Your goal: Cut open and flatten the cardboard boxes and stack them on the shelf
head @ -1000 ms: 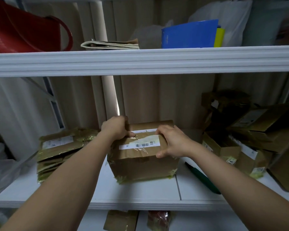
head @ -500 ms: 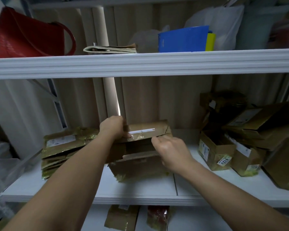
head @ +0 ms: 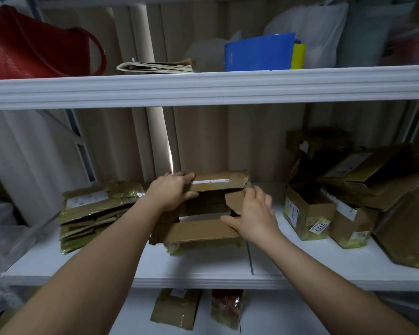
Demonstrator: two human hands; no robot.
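A red handbag (head: 38, 44) stands at the left of the upper shelf, a folded newspaper (head: 155, 66) lying just beside it. Further right, a blue folder (head: 259, 53) stands upright against a yellow one (head: 299, 55), with white plastic bags (head: 322, 27) behind them.

The scene is dim and slightly grainy, with muted colours. A thin bright strip of light (head: 170, 155) shows through a gap at the back wall beside the pale pole (head: 155, 131) — the only strong highlight. The shelf edge (head: 203, 87) bows with wide-angle distortion. Corners fall into shadow — the boxes at right (head: 373, 180) look murky and soft.
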